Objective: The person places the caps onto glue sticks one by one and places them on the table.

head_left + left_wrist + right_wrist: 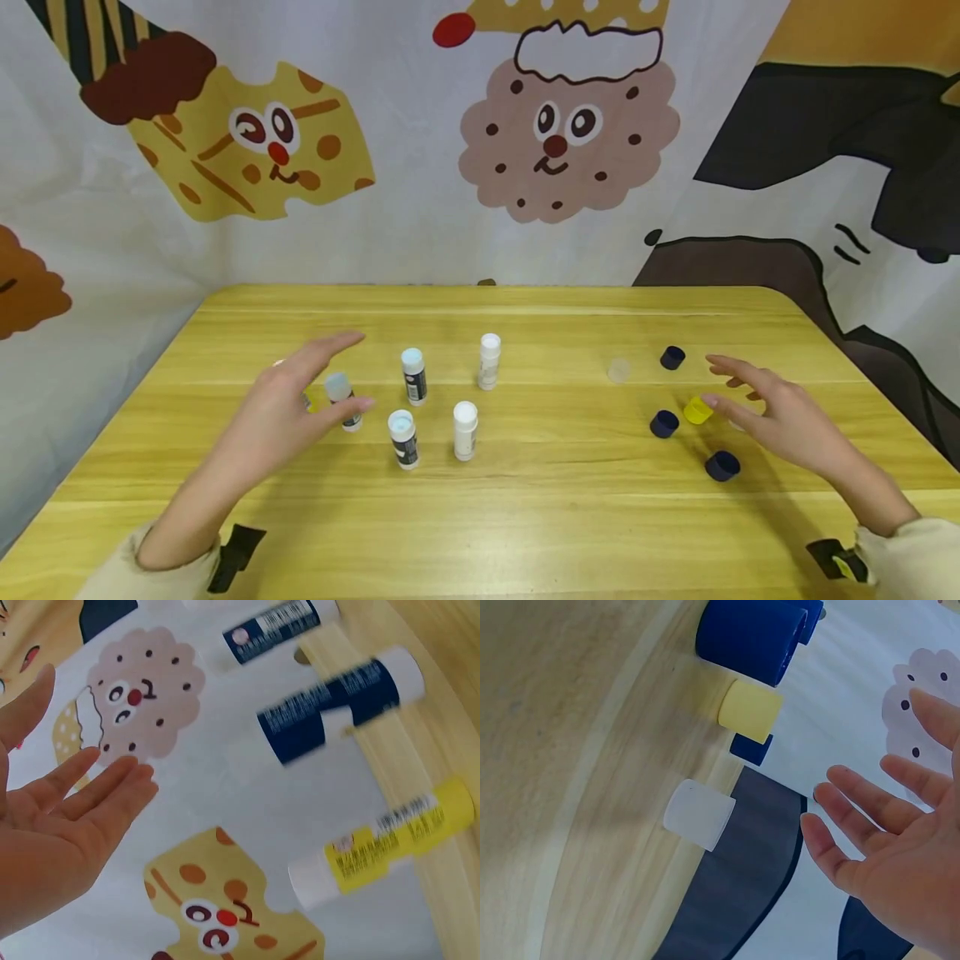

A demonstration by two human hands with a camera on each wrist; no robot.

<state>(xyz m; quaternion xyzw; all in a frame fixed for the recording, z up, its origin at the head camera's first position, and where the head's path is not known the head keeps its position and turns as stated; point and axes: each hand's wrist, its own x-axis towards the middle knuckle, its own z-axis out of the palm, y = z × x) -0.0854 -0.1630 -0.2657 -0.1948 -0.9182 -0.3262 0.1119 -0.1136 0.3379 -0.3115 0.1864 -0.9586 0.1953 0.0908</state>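
We take this for a simple tabletop workspace backed by hanging cloth, though we cannot tell whether it belongs to a home, an office or a studio. Across the top of the head view we see a wrinkled, pale printed cloth [420, 233], with a cartoon cheese [225, 179] at upper left and a smiling cookie [592, 171] at upper centre. Below it, a wood-grain table [555, 533] fills the lower frame, its glue-stick-like tubes [488, 367] and loose caps [664, 425] suggesting a craft desk.

Right of left hand [281, 404]: glue sticks [406, 448] block. Left of right hand [787, 417]: bottle-style caps [664, 425] obstruct. Midway between hands: tabletop [555, 450] passable.
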